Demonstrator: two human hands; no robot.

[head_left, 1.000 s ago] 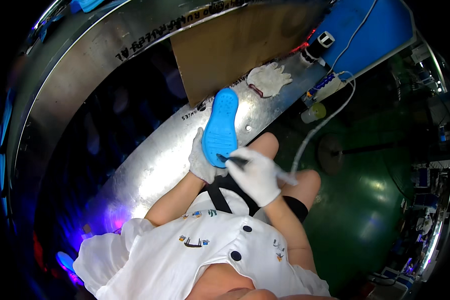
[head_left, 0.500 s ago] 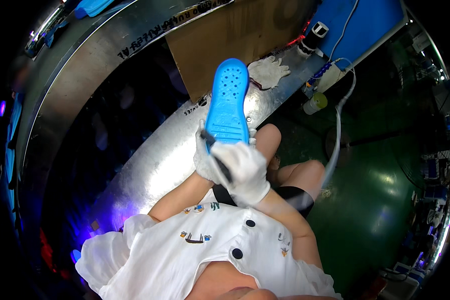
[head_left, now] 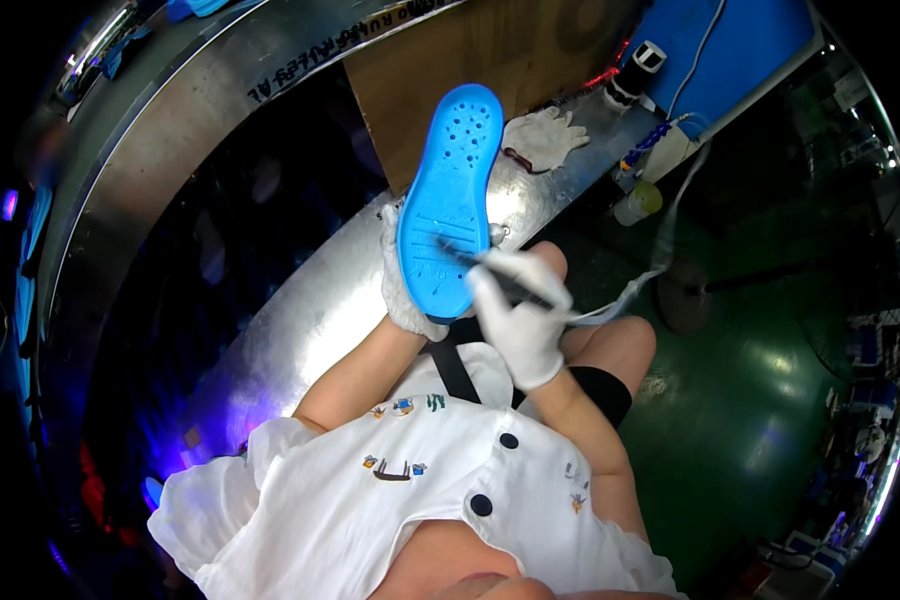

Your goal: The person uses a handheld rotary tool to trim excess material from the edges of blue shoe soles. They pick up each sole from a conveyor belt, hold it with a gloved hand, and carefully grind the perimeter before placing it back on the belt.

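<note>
Left hand [head_left: 397, 285], gloved in white, is gripping a blue shoe sole [head_left: 448, 200] from below, fingers wrapping its sides — the sole is facing up, near a shiny metal bench [head_left: 295, 335]. Right hand [head_left: 518, 325] is pinching a thin dark tool [head_left: 517, 291] — its tip is showing over the sole's lower half, but I cannot tell if they are touching. A loose glove [head_left: 547, 140] is lying on the bench.

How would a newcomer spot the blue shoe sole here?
Find the shiny metal bench slanting across the middle. In front of it, the gloved left hand holds the blue shoe sole. Unlike the flat blue surface at upper right, it is foot-shaped, with small holes clustered at its far end.
</note>
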